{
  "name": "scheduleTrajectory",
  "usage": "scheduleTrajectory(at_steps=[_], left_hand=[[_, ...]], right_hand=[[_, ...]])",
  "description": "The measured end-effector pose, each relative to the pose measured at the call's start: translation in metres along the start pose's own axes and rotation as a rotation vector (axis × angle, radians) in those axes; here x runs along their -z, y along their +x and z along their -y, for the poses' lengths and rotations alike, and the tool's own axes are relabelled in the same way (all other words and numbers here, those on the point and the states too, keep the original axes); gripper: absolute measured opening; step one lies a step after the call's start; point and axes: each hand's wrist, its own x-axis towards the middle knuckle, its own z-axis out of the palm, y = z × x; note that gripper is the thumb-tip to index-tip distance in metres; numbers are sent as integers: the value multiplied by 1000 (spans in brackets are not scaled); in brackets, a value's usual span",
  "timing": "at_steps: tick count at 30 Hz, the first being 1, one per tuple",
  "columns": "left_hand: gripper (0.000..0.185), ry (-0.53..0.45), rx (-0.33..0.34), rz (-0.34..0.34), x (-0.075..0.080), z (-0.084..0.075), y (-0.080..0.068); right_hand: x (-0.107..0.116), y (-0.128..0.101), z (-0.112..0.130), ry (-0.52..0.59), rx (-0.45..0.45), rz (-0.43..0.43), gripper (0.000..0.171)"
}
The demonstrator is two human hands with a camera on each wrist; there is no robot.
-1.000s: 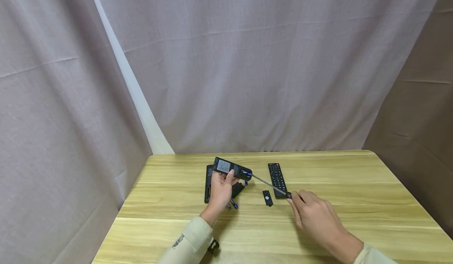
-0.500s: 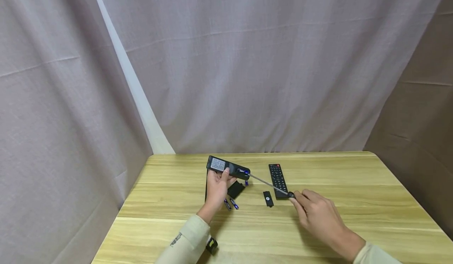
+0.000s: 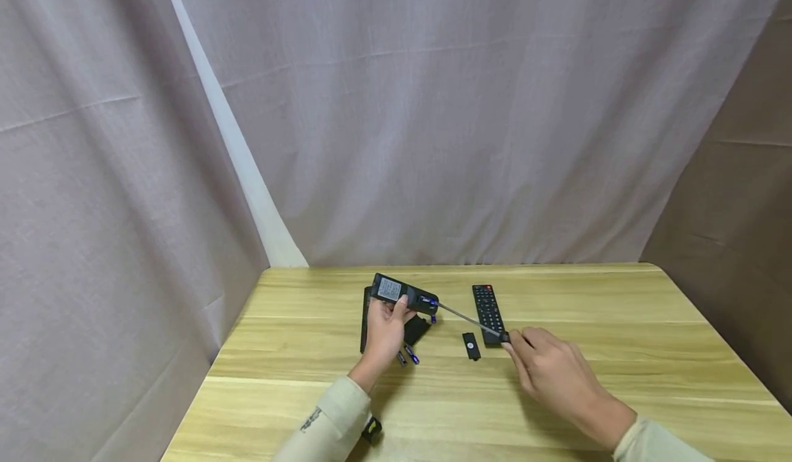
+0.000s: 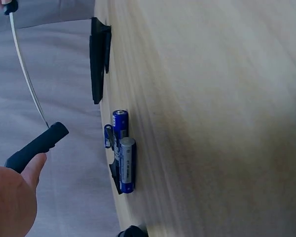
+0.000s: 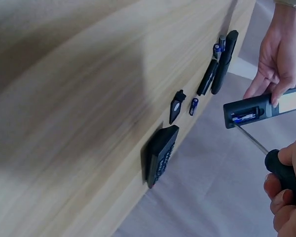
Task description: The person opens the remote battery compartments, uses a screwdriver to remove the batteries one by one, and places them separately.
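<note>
My left hand [image 3: 385, 331] holds a black remote control [image 3: 410, 293] above the table, back side up, thumb pressed on its edge. The remote's battery compartment is uncovered, and a blue battery [image 5: 244, 117] lies inside. My right hand [image 3: 557, 372] grips a screwdriver [image 3: 467, 318] by its dark handle [image 5: 282, 170], mostly covered by the fingers. The long thin shaft reaches across to the remote, its tip at the end of the compartment beside the battery. In the left wrist view, the remote [image 4: 42, 144] and shaft show edge-on, away from the tabletop.
On the wooden table [image 3: 588, 311], a second remote [image 3: 485, 307] lies buttons up, with a small battery cover [image 3: 471, 346] beside it. Another black remote [image 3: 366, 328], a dark cover [image 3: 417, 330] and several blue batteries [image 4: 127, 165] lie below my left hand. A black-and-yellow object [image 3: 372, 429] sits by the left sleeve.
The held remote shifted slightly left half a second ago and is now back to the right, tilted a little more. The screwdriver tip stays at the compartment throughout.
</note>
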Motion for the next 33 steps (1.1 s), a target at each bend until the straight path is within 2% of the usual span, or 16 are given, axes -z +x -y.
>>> scheduleTrajectory(at_steps=[6,16,24,33], left_hand=[[34,6,-4,-15,0,3,3],[31,-122,58,-55,4,6,8],[27,-183,79,-87,6,9,9],[29,-182,90,-85,6,8,9]], right_hand=[[-2,3,0,21,-5,23,63],[-12,-11,-17,147,-67,-47,59],[-19,-26,-25,255,-153,-42,21],[-20,-34,-25,309,-201,-36,11]])
